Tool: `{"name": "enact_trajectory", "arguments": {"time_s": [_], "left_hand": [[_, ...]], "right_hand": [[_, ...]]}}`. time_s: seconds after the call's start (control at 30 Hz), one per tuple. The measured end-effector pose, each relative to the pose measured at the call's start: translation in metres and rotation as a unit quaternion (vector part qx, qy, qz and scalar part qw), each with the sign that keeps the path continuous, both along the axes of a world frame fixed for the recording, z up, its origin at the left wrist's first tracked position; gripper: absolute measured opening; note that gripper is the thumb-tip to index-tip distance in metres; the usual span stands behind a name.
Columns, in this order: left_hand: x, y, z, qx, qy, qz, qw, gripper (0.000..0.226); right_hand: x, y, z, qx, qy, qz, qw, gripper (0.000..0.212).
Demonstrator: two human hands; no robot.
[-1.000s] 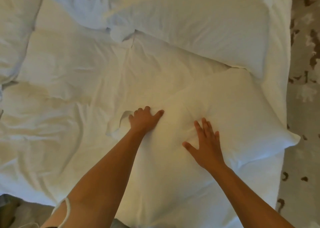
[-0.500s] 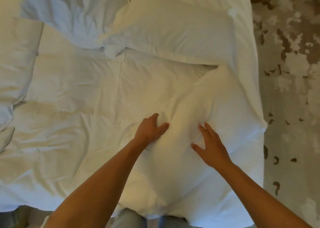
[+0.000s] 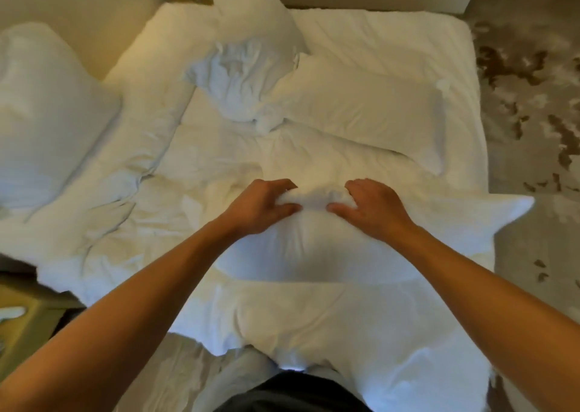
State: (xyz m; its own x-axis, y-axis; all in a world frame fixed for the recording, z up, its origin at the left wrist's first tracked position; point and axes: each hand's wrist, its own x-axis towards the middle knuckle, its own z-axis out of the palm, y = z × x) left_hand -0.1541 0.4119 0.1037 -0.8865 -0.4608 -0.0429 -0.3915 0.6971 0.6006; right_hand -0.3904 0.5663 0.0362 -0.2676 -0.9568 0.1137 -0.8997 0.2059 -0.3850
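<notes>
Head view: plump white pillow (image 3: 314, 248), top edge bunched, creased.

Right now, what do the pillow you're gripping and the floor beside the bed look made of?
The pillow: white matte woven cloth, probably cotton, over soft filling; it bunches and creases where the left hand and right hand grip it.
The floor: likely carpet, matte grey-beige with dark brown blotches, no shine; pile too blurred to confirm.
</notes>
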Motion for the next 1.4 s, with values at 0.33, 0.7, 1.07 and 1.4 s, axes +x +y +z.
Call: {"name": "enact_trajectory", "arguments": {"time_s": [0.33, 0.7, 1.07, 1.4], "left_hand": [[0.141, -0.002, 0.018, -0.174, -0.045, 0.163, 0.97, 0.027], [0.225, -0.009, -0.065, -0.129, -0.177, 0.203, 0.954, 0.014], [0.246, -0.074, -0.073, -0.07, -0.059, 0.154, 0.984, 0.015], [0.223, -0.105, -0.052, -0.11, -0.067, 0.134, 0.982, 0.018]], "right_hand": [[0.125, -0.039, 0.029, 0.008, -0.094, 0.082, 0.992, 0.054], [0.209, -0.043, -0.04, 0.177, -0.075, 0.019, 0.981, 0.045], [0.21, -0.031, -0.006, 0.142, 0.028, -0.122, 0.982, 0.022], [0.209, -0.03, 0.002, 0.043, -0.034, -0.253, 0.966, 0.028]]}}
